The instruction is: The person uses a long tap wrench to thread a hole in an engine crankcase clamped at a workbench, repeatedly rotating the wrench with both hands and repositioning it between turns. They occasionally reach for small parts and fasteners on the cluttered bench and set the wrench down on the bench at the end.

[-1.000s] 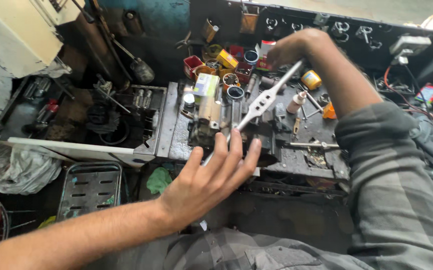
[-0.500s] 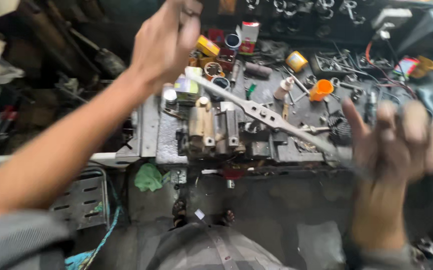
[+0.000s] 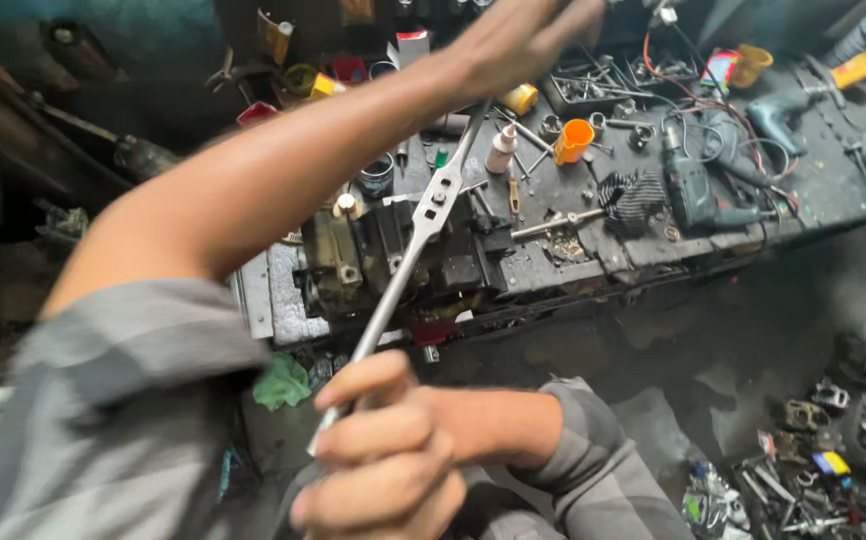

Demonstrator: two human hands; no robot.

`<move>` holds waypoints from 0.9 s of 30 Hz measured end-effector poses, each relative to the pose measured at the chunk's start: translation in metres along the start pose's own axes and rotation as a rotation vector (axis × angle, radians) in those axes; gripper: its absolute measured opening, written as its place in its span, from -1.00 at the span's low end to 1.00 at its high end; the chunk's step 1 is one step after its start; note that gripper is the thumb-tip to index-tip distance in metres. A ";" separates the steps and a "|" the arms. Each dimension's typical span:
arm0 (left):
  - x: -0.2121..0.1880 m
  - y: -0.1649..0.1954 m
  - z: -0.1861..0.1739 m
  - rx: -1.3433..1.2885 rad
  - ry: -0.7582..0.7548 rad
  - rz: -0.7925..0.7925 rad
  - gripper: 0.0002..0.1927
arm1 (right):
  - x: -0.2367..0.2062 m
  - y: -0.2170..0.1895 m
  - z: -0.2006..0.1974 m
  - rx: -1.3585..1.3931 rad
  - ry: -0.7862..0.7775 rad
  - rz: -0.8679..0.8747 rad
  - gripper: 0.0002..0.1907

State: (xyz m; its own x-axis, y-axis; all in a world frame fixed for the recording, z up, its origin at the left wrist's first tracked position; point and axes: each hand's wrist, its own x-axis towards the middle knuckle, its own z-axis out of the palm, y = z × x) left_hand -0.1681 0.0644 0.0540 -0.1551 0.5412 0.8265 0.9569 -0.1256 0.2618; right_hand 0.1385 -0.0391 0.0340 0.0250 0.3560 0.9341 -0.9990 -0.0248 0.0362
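A long steel tap wrench (image 3: 431, 205) with two bar handles stands over a dark metal block (image 3: 353, 255) on the workbench (image 3: 643, 255). My left hand (image 3: 523, 40) reaches across from the left and is closed over the wrench's far handle at the top of the view. My right hand (image 3: 383, 465), blurred and close to the camera at the bottom, grips the near handle. The bar runs diagonally between the two hands, with its slotted middle above the block.
The bench carries an orange cup (image 3: 573, 140), a yellow can (image 3: 523, 98), a power drill (image 3: 693, 185), a striped cloth (image 3: 633, 195), wires and several small tools. A green rag (image 3: 283, 380) lies below the bench. Scrap parts (image 3: 813, 470) litter the floor at lower right.
The wrench has swung round clockwise: the handle in my right hand came from the right side to near me, and my left hand's end moved from upper left to upper middle.
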 end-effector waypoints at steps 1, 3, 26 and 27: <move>-0.014 0.019 -0.011 -0.136 -0.086 -0.037 -0.82 | -0.001 -0.003 -0.023 -0.063 -0.198 -0.069 -0.88; -0.043 0.068 -0.035 -0.131 -0.294 -0.095 -0.80 | 0.000 0.008 -0.069 -0.242 -0.230 -0.212 -0.89; -0.149 0.324 -0.093 1.284 -0.553 -0.108 -0.35 | 0.100 0.328 -0.203 0.293 -1.562 1.543 -0.34; -0.149 0.315 -0.104 1.270 -0.552 -0.138 -0.32 | 0.106 0.319 -0.209 0.319 -1.549 1.528 -0.33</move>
State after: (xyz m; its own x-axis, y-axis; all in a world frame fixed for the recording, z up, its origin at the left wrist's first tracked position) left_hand 0.1309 -0.1427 0.0649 -0.4341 0.7791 0.4522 0.5538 0.6267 -0.5482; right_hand -0.1848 0.1863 0.0707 -0.3871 -0.8890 -0.2448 -0.2415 0.3540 -0.9035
